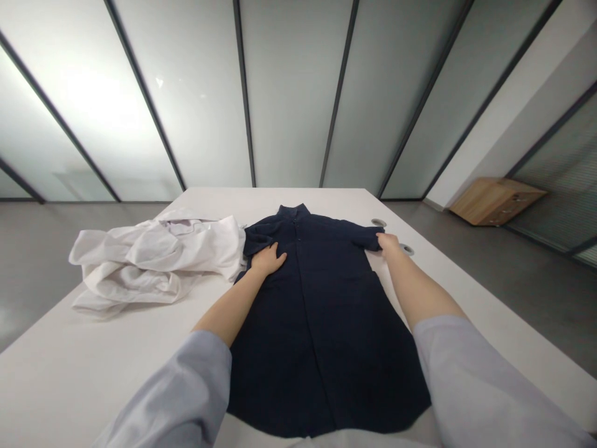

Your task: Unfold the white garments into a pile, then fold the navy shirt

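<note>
Plainly, the dark shirt (pixel 345 336) lies spread out on the table (pixel 51 373), front up, its collar (pixel 293 211) at the far end and its curved hem nearest the wearer of the camera. On the shirt's upper left, the left hand (pixel 267 260) rests against the chest beside the near-side edge of the left-lying sleeve (pixel 259 239), which is bunched; its thumb stands apart and its fingers look released, laid on the cloth. At the shirt's upper right, the right hand (pixel 388 244) has its fingers pinched on the end of the other sleeve (pixel 366 236), which reaches straight out to the side. Left of the shirt, just beside it, sits a crumpled heap of white cloth (pixel 153 255). Right of the shirt, two round fittings (pixel 407 249) are set in the table, one either side of the right hand. Well beyond the shirt stand frosted panels (pixel 289 93) in dark frames; far to its right, on the grey floor (pixel 536 267), is a wooden cabinet (pixel 485 199).
</note>
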`<state>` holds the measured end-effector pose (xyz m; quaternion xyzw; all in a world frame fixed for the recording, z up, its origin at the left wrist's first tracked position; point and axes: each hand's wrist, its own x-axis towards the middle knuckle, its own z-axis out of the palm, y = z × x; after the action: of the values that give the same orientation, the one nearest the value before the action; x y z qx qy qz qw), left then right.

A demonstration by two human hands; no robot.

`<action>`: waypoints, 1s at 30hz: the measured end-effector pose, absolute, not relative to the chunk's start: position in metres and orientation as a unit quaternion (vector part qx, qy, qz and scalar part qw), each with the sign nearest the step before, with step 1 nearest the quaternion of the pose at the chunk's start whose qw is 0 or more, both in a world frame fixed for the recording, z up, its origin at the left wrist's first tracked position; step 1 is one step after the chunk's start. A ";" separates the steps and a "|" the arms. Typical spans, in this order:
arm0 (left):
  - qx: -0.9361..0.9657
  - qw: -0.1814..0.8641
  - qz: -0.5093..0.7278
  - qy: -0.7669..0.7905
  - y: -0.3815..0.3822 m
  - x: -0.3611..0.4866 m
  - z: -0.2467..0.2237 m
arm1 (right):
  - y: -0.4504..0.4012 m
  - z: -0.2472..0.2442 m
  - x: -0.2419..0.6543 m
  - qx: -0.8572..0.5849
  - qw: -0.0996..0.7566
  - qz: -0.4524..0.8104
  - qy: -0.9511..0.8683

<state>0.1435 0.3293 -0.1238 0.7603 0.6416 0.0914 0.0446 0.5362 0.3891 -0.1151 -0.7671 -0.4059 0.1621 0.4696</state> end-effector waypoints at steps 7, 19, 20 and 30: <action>0.758 0.050 0.085 0.645 0.327 0.145 -0.122 | 0.379 -0.087 0.509 -0.805 0.334 -0.012 -0.490; 0.758 0.051 0.083 0.645 0.326 0.146 -0.121 | 0.357 -0.071 0.417 -0.631 0.085 0.027 -0.770; 0.758 0.052 0.084 0.645 0.326 0.146 -0.121 | 0.356 -0.076 0.415 -0.618 0.077 0.035 -0.781; 0.758 0.062 0.081 0.644 0.325 0.146 -0.120 | 0.353 -0.123 0.435 -0.693 0.009 0.036 -0.720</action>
<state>0.1457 0.3253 -0.1201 0.7581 0.6441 0.0814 0.0618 0.4352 0.3526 -0.1232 -0.6932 -0.7197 0.0363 0.0088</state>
